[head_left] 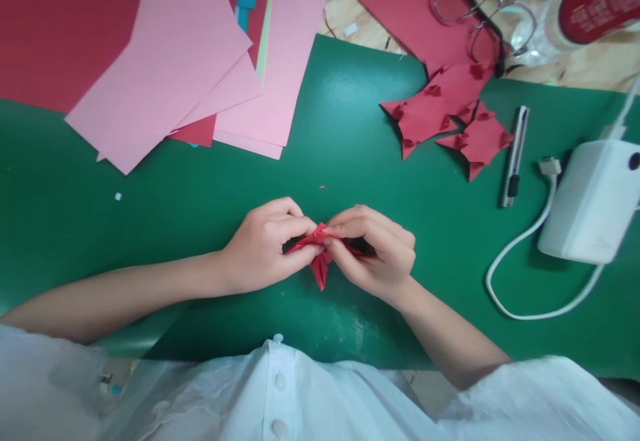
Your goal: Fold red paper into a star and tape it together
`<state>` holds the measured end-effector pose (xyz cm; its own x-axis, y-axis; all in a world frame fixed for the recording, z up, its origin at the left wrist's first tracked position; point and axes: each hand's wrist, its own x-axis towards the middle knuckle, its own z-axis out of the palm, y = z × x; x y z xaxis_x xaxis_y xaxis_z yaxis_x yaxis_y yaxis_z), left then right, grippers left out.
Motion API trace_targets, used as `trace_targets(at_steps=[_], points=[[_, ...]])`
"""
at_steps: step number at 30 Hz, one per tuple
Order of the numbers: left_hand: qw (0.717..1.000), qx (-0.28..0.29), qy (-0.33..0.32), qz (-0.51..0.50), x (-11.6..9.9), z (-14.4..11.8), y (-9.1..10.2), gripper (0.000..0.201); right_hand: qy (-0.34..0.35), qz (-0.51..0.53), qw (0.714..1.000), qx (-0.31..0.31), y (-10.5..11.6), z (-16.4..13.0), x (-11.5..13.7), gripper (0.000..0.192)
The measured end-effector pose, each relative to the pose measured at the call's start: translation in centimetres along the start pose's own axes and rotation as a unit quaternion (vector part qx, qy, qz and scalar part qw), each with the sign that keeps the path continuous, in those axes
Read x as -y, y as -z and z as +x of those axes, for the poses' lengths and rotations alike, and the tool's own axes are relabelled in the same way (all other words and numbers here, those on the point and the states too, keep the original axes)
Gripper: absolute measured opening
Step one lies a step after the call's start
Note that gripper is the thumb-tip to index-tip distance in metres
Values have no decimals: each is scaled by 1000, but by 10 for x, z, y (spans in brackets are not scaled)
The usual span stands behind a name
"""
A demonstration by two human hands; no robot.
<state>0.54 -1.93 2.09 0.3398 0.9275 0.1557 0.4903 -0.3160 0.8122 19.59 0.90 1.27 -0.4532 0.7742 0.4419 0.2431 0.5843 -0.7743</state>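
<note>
A small folded red paper piece (319,262) is pinched between both hands just above the green cutting mat (150,227). My left hand (267,244) grips its left side with thumb and fingers. My right hand (377,251) holds its right side, fingertips meeting the left hand's at the top fold. A pointed tip of the paper hangs down below the fingers. Most of the paper is hidden by the fingers.
Several folded red paper pieces (445,117) lie at the upper right of the mat. Pink sheets (190,54) and red sheets overlap at the upper left. A utility knife (515,154), a white device (593,201) with cable, glasses (480,7) and a bottle (595,1) sit right.
</note>
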Motion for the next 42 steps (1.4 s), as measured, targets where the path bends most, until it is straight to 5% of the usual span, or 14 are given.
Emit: trace_targets(at_steps=[22,42], points=[[999,37,-25,11,8,-2,3,16,19,35,996,78,8,2,-12,17],[999,39,-5,25,6,-1,1,17,-73,89,990,83,7,4,-5,13]])
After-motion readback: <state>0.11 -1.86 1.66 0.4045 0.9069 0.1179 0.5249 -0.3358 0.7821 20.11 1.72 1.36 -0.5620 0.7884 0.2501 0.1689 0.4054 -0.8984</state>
